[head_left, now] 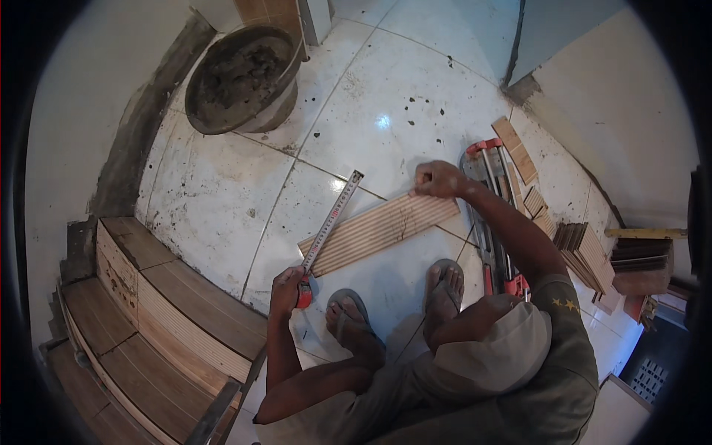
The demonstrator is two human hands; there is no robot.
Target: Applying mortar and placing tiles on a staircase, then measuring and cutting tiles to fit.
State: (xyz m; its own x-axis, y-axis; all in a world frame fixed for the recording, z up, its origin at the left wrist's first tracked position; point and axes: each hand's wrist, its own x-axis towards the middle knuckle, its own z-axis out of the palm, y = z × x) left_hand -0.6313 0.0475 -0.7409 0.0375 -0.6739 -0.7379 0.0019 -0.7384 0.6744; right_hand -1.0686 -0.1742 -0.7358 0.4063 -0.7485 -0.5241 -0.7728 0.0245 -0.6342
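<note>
My left hand (285, 291) is closed round a red tape measure (303, 294). Its blade (334, 219) is drawn out away from me and crosses the left end of a long beige ribbed tile (378, 228), which lies slantwise in front of my feet. At the tile's far right corner is my right hand (439, 180), its fingers curled closed against the edge. What those fingers grip, if anything, is hidden.
A bucket of grey mortar (245, 81) stands at the far left. Wood-look tiled steps (170, 297) fill the lower left. To my right lie a red-ended tile cutter (489, 215), a loose tile strip (515, 150) and stacked tile pieces (586, 252). Crumbs dot the white tiled floor (371, 96).
</note>
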